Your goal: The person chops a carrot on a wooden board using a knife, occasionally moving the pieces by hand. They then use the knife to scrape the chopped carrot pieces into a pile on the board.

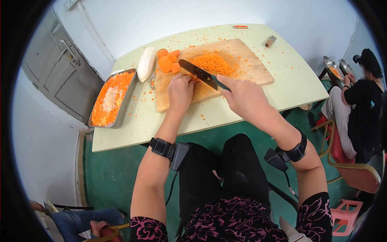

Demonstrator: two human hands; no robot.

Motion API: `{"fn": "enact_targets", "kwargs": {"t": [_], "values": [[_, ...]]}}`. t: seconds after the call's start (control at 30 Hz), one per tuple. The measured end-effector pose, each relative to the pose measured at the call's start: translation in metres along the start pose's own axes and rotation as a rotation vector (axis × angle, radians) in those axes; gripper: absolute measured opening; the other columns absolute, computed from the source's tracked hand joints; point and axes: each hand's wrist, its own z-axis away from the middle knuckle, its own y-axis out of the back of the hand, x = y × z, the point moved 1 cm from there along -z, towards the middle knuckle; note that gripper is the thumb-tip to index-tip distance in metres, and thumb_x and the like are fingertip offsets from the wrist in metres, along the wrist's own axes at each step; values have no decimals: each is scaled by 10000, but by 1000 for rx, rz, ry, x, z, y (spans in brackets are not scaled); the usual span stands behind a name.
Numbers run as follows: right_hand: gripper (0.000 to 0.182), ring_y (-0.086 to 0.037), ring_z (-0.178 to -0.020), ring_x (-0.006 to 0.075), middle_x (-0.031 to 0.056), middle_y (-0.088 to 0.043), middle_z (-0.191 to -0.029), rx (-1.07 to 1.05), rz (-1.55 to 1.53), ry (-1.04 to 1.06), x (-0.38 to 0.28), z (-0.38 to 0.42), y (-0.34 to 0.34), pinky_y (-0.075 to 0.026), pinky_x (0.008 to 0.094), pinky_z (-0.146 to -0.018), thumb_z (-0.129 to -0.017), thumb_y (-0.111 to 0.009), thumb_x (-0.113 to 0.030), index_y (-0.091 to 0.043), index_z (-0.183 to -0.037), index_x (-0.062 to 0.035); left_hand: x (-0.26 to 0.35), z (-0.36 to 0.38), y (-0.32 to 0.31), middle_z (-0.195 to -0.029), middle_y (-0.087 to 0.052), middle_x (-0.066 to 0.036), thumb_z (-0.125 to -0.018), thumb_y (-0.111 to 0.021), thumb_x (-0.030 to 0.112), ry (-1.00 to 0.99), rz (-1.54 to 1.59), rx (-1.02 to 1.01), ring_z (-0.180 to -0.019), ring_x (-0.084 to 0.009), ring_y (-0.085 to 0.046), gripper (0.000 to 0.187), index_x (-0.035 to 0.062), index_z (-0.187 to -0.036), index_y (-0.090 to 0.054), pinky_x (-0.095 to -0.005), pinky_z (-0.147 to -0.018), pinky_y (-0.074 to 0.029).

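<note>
My right hand is wrapped round the dark green handle of a kitchen knife. The knife's dark blade slants up and left over the wooden cutting board. Against the board's near part, my left hand is closed with curled fingers on a carrot piece, mostly hidden by the fingers and blade. Behind the blade lies a heap of finely diced carrot. Several carrot chunks sit at the board's far left corner, beside a peeled white radish on the table.
A metal tray of diced carrot with a pale heap on top stands at the table's left. A peeler-like tool and a small red packet lie at the back. On the right sits another person near metal bowls.
</note>
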Motion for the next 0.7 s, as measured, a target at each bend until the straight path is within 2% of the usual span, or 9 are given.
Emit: {"fn": "enact_targets", "kwargs": {"t": [0.17,0.27,0.47,0.57,0.67,0.7], "values": [[320,-604,-672,347,196,-618,-710,112,-102,-3,-7,0,13,-480,420,-626,-807,-594,-101,-595,-1121,-40,-1,1,-1,-863,-652,-157,-726,-667,97,-4,-9,21,-817,-310,-604,159,-32,-817,-675,-373,-736,-476],[331,-613,-651,329,176,-610,-667,-10,36,24,3,2,-9,-482,425,-604,-822,-566,-113,-564,-1140,-21,-2,1,-2,-857,-646,-157,-722,-666,94,-10,-15,13,-820,-309,-597,151,-28,-811,-676,-376,-740,-474],[319,-612,-643,332,178,-614,-669,154,-101,83,3,0,-2,-486,423,-599,-825,-562,-114,-576,-1128,-16,0,0,0,-846,-645,-157,-721,-672,98,1,0,3,-811,-311,-598,150,-26,-806,-677,-378,-737,-475],[309,-609,-642,336,183,-612,-667,27,6,58,1,1,-2,-484,427,-597,-825,-564,-118,-578,-1116,-16,2,-1,1,-838,-635,-152,-718,-663,81,29,3,-19,-828,-307,-583,130,-14,-806,-679,-378,-744,-470],[317,-598,-672,366,209,-615,-723,20,-105,-41,-9,-2,16,-483,427,-626,-808,-586,-107,-598,-1119,-43,0,1,0,-852,-639,-152,-716,-666,81,9,-7,0,-833,-307,-585,128,-18,-797,-676,-376,-750,-473],[319,-598,-669,365,210,-614,-719,50,-85,-13,-7,-1,11,-483,429,-626,-810,-584,-108,-596,-1123,-45,-1,1,-1,-855,-641,-152,-715,-667,81,6,-5,9,-836,-307,-586,129,-20,-795,-675,-375,-753,-474]]}}
